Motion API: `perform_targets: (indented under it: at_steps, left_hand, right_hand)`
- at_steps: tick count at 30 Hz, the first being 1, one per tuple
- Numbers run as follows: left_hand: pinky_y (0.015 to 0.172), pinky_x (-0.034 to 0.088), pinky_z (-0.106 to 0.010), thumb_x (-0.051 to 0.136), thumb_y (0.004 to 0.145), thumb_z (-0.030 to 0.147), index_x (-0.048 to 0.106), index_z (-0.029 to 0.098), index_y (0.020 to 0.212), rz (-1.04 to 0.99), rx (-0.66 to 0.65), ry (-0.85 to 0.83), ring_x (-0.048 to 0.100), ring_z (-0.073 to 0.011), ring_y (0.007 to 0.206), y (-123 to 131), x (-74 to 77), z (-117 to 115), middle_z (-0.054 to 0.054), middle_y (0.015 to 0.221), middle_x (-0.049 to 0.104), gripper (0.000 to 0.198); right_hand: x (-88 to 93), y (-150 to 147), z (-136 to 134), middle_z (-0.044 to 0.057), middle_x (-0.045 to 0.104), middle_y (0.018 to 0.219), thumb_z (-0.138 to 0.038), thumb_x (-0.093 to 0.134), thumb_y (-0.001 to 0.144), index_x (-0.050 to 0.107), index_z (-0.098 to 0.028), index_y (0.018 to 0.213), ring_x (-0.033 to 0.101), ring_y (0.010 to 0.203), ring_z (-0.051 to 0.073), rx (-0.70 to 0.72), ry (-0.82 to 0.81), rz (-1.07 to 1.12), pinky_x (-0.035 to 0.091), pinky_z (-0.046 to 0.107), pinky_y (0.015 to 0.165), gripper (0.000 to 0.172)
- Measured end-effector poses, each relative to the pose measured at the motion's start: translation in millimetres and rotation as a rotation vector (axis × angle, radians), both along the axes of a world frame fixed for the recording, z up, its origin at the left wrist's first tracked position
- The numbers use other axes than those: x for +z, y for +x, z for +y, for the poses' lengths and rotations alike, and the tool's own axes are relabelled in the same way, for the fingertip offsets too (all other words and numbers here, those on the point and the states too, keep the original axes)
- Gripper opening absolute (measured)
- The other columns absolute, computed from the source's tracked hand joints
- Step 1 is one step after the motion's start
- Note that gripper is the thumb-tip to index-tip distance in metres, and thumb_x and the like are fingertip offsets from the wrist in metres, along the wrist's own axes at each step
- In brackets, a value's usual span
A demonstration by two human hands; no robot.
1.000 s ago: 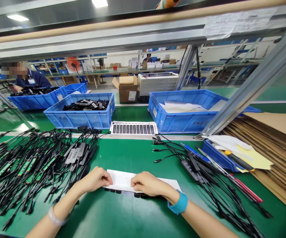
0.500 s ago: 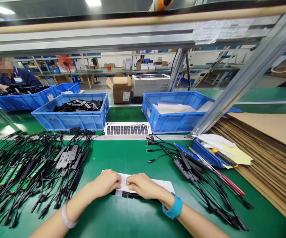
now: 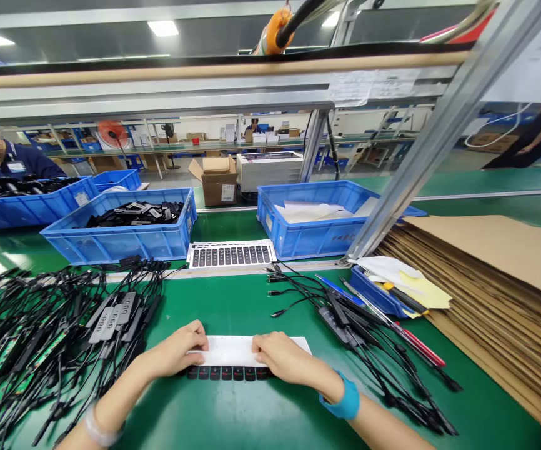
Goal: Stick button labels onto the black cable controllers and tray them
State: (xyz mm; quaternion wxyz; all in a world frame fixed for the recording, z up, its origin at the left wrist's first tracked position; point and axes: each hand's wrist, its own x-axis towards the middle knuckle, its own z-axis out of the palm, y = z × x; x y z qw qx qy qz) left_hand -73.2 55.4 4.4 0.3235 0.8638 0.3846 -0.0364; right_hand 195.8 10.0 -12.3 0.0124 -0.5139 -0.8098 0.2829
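Just above the green bench top lies a white sheet (image 3: 230,350), with a row of small black stickers (image 3: 226,373) showing along its near edge. At the sheet's left end, my left hand (image 3: 181,351) is closed, thumb and curled fingers pinching it. My right hand (image 3: 282,356) grips the sheet right of its middle, its fingers curled down on the white surface. The parts under both hands are hidden. Beyond them, a similar white sheet (image 3: 231,254) with black stickers lies against the blue bins.
Black cable assemblies (image 3: 106,325) are heaped on the left, some with bare green boards. More cabled hubs (image 3: 345,325) lie right, near pens and a blue tray (image 3: 378,294). Blue bins (image 3: 125,234) stand behind. Cardboard sheets (image 3: 495,275) are stacked right, beside a slanting metal post (image 3: 439,144).
My hands have moved apart along the white sheet, the left one leftward and the right one slightly right. More of the black sticker row now shows. The whole view has shifted.
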Motion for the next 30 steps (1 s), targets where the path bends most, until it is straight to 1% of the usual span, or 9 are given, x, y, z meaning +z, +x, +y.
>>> perform_targets:
  at_steps: [3, 7, 14, 18, 21, 24, 27, 29, 30]
  left_hand:
    - [0.08, 0.042, -0.029, 0.048, 0.082, 0.019, 0.058, 0.021, 0.086, 0.04, 0.048, 0.036, 0.056, -0.0197, 0.089, -1, -1.5, -3, -0.004, 0.098, 0.056, 0.012]
    - [0.078, 0.041, -0.031, 0.046, 0.085, 0.024, 0.054, 0.021, 0.089, 0.041, 0.098, 0.068, 0.056, -0.0208, 0.088, -8, -4.5, -7, -0.005, 0.096, 0.056, 0.008]
    - [0.078, 0.041, -0.03, 0.045, 0.085, 0.021, 0.051, 0.021, 0.087, 0.002, 0.204, 0.118, 0.055, -0.0198, 0.086, -16, -19.4, -7, -0.003, 0.094, 0.054, 0.007]
    - [0.074, 0.042, -0.028, 0.049, 0.085, 0.028, 0.056, 0.022, 0.09, -0.073, 0.208, 0.07, 0.054, -0.0181, 0.08, -30, -20.3, -8, -0.003, 0.095, 0.055, 0.011]
    - [0.081, 0.042, -0.027, 0.046, 0.084, 0.023, 0.059, 0.022, 0.092, -0.163, 0.201, 0.072, 0.056, -0.0183, 0.088, -41, -21.9, -10, -0.005, 0.104, 0.057, 0.015]
    - [0.079, 0.041, -0.028, 0.049, 0.08, 0.023, 0.059, 0.02, 0.081, -0.148, 0.29, 0.105, 0.057, -0.0202, 0.088, -43, -24.2, -9, -0.005, 0.099, 0.059, 0.011]
    - [0.067, 0.038, -0.026, 0.052, 0.08, 0.031, 0.058, 0.02, 0.072, -0.151, 0.365, 0.069, 0.054, -0.0187, 0.074, -45, -19.7, -8, -0.004, 0.088, 0.059, 0.015]
    - [0.065, 0.036, -0.026, 0.054, 0.082, 0.041, 0.06, 0.019, 0.072, -0.247, 0.417, -0.002, 0.051, -0.0183, 0.071, -50, -12.1, -8, -0.002, 0.079, 0.058, 0.024]
    - [0.064, 0.036, -0.025, 0.055, 0.082, 0.046, 0.062, 0.019, 0.074, -0.316, 0.454, -0.06, 0.05, -0.0181, 0.07, -54, -7.8, -9, -0.001, 0.075, 0.057, 0.029]
  right_hand:
    - [4.2, 7, 6, 0.004, 0.074, 0.086, -0.015, 0.059, 0.086, 0.07, -0.02, 0.09, 0.065, 0.081, 0.019, 0.001, -0.026, 0.025, 0.034, 0.024, 0.063, 0.013]
    - [7.3, 30, 7, 0.003, 0.073, 0.083, -0.016, 0.066, 0.079, 0.071, -0.02, 0.079, 0.065, 0.08, 0.018, -0.044, -0.017, 0.031, 0.035, 0.023, 0.063, 0.006]
    - [-6.9, 41, 8, 0.006, 0.07, 0.078, -0.016, 0.054, 0.088, 0.066, -0.018, 0.076, 0.063, 0.075, 0.02, -0.19, 0.052, 0.058, 0.033, 0.025, 0.063, 0.018]
    - [-11.0, 53, 10, 0.003, 0.069, 0.075, -0.014, 0.057, 0.084, 0.065, -0.019, 0.074, 0.062, 0.072, 0.018, -0.186, 0.055, 0.174, 0.035, 0.023, 0.063, 0.013]
    - [-14.2, 62, 9, 0.002, 0.068, 0.073, -0.009, 0.054, 0.08, 0.064, -0.019, 0.073, 0.061, 0.072, 0.018, -0.221, 0.079, 0.248, 0.036, 0.025, 0.065, 0.016]
    - [-19.4, 63, 10, 0.002, 0.066, 0.072, -0.009, 0.052, 0.079, 0.062, -0.02, 0.076, 0.06, 0.072, 0.019, -0.3, 0.11, 0.325, 0.038, 0.027, 0.066, 0.015]
    - [-19.7, 64, 14, 0.001, 0.062, 0.067, -0.013, 0.055, 0.078, 0.057, -0.02, 0.077, 0.058, 0.064, 0.018, -0.36, 0.115, 0.426, 0.041, 0.026, 0.06, 0.007]
    - [-13.4, 67, 17, 0.001, 0.062, 0.068, -0.021, 0.054, 0.082, 0.055, -0.02, 0.079, 0.058, 0.06, 0.016, -0.373, 0.109, 0.505, 0.045, 0.026, 0.056, 0.003]
    - [-8.3, 70, 17, 0.002, 0.064, 0.073, -0.025, 0.054, 0.084, 0.056, -0.019, 0.081, 0.06, 0.062, 0.015, -0.375, 0.108, 0.584, 0.048, 0.026, 0.057, 0.007]
